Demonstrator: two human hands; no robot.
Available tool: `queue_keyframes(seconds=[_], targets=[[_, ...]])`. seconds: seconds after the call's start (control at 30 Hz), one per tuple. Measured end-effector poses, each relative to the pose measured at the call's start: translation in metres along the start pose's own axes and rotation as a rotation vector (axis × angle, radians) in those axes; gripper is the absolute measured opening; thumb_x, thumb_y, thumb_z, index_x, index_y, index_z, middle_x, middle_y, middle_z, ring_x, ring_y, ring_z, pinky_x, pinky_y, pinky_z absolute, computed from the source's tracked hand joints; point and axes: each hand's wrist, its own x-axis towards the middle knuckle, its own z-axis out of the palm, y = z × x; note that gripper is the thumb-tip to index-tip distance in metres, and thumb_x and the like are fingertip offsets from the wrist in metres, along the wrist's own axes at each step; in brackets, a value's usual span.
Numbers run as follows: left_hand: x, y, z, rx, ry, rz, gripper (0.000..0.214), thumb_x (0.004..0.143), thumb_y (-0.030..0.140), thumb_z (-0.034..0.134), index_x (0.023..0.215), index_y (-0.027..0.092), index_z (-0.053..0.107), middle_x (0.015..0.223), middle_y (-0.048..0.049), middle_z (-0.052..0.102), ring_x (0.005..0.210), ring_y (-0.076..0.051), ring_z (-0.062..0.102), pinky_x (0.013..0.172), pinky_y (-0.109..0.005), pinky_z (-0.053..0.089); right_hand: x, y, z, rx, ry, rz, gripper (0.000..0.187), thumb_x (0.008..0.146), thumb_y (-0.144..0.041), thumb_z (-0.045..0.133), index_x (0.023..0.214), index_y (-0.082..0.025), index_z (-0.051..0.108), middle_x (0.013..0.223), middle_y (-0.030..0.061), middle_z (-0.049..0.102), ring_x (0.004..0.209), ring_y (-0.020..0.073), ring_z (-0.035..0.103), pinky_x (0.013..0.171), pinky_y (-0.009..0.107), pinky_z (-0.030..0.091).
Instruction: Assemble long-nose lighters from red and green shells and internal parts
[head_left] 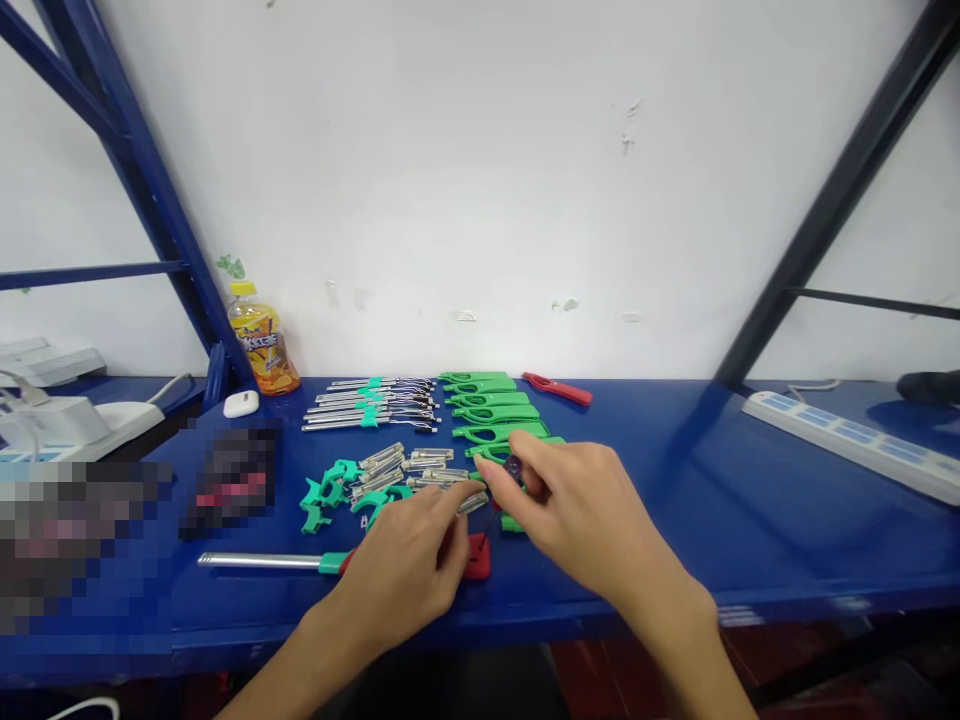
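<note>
My left hand (409, 560) rests on the blue bench (712, 500), fingers curled over a red handle piece (478, 556) joined to a long metal tube (259, 562). Its fingertips reach a small metal part (472, 503). My right hand (577, 510) pinches a small dark piece (513, 466) between thumb and forefinger, just above a green handle shell (512, 522). Behind lie a row of green handle shells (491, 410), a row of metal tubes (371, 405), loose metal parts (397, 465) and green trigger pieces (326, 492).
An orange drink bottle (259, 345) and a small white object (241, 403) stand at the back left. A single red handle shell (559, 388) lies behind the green ones. A white power strip (847, 440) runs along the right. Blue rack struts (150, 190) frame the bench.
</note>
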Motion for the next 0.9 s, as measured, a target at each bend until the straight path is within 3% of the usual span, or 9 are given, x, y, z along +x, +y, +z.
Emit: queue_keyframes(seconds=[0.13, 0.27, 0.33, 0.43, 0.6, 0.67, 0.73, 0.8, 0.9], targets=[[-0.002, 0.004, -0.006, -0.061, 0.016, 0.038, 0.021, 0.104, 0.017, 0.044, 0.111, 0.024, 0.062, 0.098, -0.0051, 0.071, 0.092, -0.026, 0.067, 0.075, -0.036, 0.049, -0.002, 0.001, 0.0, 0.047, 0.015, -0.027, 0.057, 0.105, -0.044, 0.061, 0.066, -0.023, 0.026, 0.055, -0.0083, 0.03, 0.052, 0.0111, 0.023, 0.055, 0.032, 0.016], [-0.001, 0.007, -0.007, -0.099, -0.034, 0.073, 0.011, 0.104, 0.026, 0.053, 0.106, 0.023, 0.064, 0.104, -0.0074, 0.073, 0.099, -0.03, 0.066, 0.078, -0.039, 0.049, -0.004, 0.0, 0.002, 0.06, 0.03, -0.073, 0.064, 0.104, -0.05, 0.063, 0.063, -0.021, 0.023, 0.054, -0.0078, 0.027, 0.052, 0.0106, 0.021, 0.053, 0.032, 0.015], [0.0, 0.004, -0.003, -0.095, -0.041, 0.051, 0.012, 0.105, 0.028, 0.054, 0.103, 0.021, 0.064, 0.102, -0.0089, 0.073, 0.095, -0.03, 0.067, 0.074, -0.038, 0.048, -0.004, -0.001, 0.003, 0.058, 0.035, -0.083, 0.066, 0.105, -0.055, 0.061, 0.062, -0.021, 0.024, 0.053, -0.0077, 0.027, 0.052, 0.0104, 0.021, 0.052, 0.031, 0.015], [0.0, -0.001, 0.0, -0.127, -0.047, 0.04, 0.025, 0.112, 0.023, 0.04, 0.103, 0.021, 0.064, 0.099, -0.0067, 0.073, 0.088, -0.026, 0.068, 0.075, -0.036, 0.048, -0.003, -0.004, 0.002, 0.059, 0.036, -0.075, 0.067, 0.105, -0.06, 0.059, 0.062, -0.021, 0.026, 0.052, -0.0076, 0.03, 0.051, 0.0102, 0.023, 0.053, 0.031, 0.015], [0.001, -0.004, -0.004, -0.21, -0.096, 0.079, 0.025, 0.115, 0.023, 0.039, 0.106, 0.024, 0.062, 0.099, 0.0003, 0.074, 0.087, -0.019, 0.068, 0.078, -0.029, 0.049, -0.001, -0.004, -0.004, 0.147, -0.014, -0.026, 0.055, 0.106, -0.052, 0.062, 0.067, -0.021, 0.038, 0.056, -0.0083, 0.042, 0.052, 0.0094, 0.034, 0.054, 0.029, 0.022], [0.001, -0.003, -0.006, -0.223, -0.12, 0.092, 0.025, 0.114, 0.024, 0.04, 0.102, 0.024, 0.062, 0.095, 0.0011, 0.073, 0.084, -0.018, 0.067, 0.077, -0.028, 0.048, -0.003, -0.003, -0.008, 0.203, 0.002, 0.001, 0.039, 0.101, -0.047, 0.072, 0.078, -0.023, 0.052, 0.064, -0.0091, 0.052, 0.055, 0.0093, 0.042, 0.055, 0.027, 0.028], [0.001, -0.002, -0.007, -0.232, -0.138, 0.102, 0.024, 0.114, 0.025, 0.041, 0.101, 0.024, 0.061, 0.094, 0.0015, 0.072, 0.083, -0.018, 0.066, 0.076, -0.028, 0.047, -0.004, -0.002, -0.013, 0.273, 0.005, 0.005, 0.019, 0.098, -0.041, 0.078, 0.106, -0.028, 0.066, 0.082, -0.0086, 0.065, 0.06, 0.0091, 0.052, 0.058, 0.025, 0.037], [0.001, -0.001, -0.008, -0.238, -0.147, 0.105, 0.024, 0.114, 0.024, 0.04, 0.101, 0.025, 0.061, 0.095, 0.0015, 0.072, 0.085, -0.018, 0.067, 0.077, -0.027, 0.047, -0.006, 0.0, -0.016, 0.354, -0.035, -0.034, 0.028, 0.101, -0.035, 0.076, 0.128, -0.037, 0.068, 0.103, -0.0078, 0.072, 0.07, 0.0087, 0.061, 0.062, 0.023, 0.044], [0.002, 0.0, -0.008, -0.24, -0.146, 0.094, 0.025, 0.114, 0.024, 0.039, 0.098, 0.024, 0.059, 0.092, 0.0019, 0.07, 0.082, -0.017, 0.065, 0.075, -0.028, 0.045, -0.005, 0.004, -0.016, 0.41, -0.064, -0.115, 0.021, 0.106, -0.03, 0.068, 0.123, -0.037, 0.076, 0.123, -0.0053, 0.073, 0.092, 0.0115, 0.069, 0.075, 0.024, 0.051]])
